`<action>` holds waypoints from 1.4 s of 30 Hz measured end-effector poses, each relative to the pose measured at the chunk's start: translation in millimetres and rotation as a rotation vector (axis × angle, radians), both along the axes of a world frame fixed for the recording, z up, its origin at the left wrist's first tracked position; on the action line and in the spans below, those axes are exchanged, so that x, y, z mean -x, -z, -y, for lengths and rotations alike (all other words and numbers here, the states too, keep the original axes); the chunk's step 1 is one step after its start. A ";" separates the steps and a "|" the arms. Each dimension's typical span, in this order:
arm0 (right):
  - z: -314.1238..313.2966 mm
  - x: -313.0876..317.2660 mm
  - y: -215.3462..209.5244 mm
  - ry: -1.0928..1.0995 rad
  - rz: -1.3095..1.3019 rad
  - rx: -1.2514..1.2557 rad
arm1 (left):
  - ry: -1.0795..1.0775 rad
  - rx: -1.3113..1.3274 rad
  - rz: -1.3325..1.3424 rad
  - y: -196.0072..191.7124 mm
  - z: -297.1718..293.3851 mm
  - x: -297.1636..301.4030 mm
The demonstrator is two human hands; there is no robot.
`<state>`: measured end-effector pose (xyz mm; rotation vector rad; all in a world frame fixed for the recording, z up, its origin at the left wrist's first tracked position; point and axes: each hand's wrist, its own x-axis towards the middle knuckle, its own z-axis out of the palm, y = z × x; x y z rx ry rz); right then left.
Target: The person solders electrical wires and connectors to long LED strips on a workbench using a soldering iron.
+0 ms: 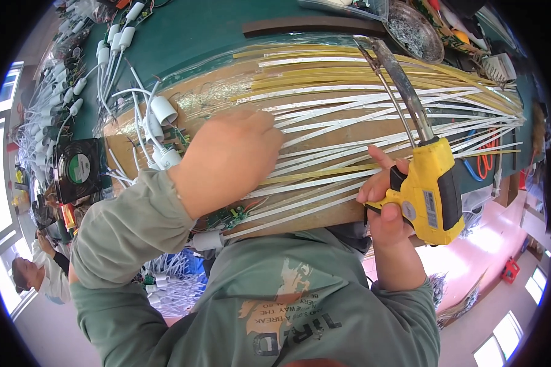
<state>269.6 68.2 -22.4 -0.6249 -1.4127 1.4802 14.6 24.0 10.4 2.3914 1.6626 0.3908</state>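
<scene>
My right hand [386,189] grips a yellow-and-black soldering gun [431,189]. One finger sticks out, and the gun's long metal barrel points away over the strips, with a thin tube beside it. My left hand [232,153] is closed, knuckles up, at the left ends of the white LED strips [318,144]. Its fingertips are hidden, so what they pinch cannot be made out. Left of that hand lie white plastic caps [164,110] with white cables and a small green circuit board [177,137]. Under my left wrist sit another green board [229,217] and a white cap [208,240].
Yellowish strips [324,76] lie farther back on the brown board [183,95]. A black fan [79,170] and many white capped cables [49,104] are at the left. A metal dish [413,30] stands back right. Another person [40,272] is at the far left.
</scene>
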 end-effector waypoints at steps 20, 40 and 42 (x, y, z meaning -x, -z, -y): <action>-1.3 -7.8 2.0 -0.024 0.071 0.001 | -0.283 0.397 0.144 -17.3 15.8 30.5; 0.6 -6.1 11.0 0.016 -0.007 -0.010 | -0.342 -0.033 0.044 -2.2 -63.1 62.2; 0.6 -4.7 9.2 0.001 -0.011 0.003 | -0.478 -0.150 0.070 0.8 -85.9 97.4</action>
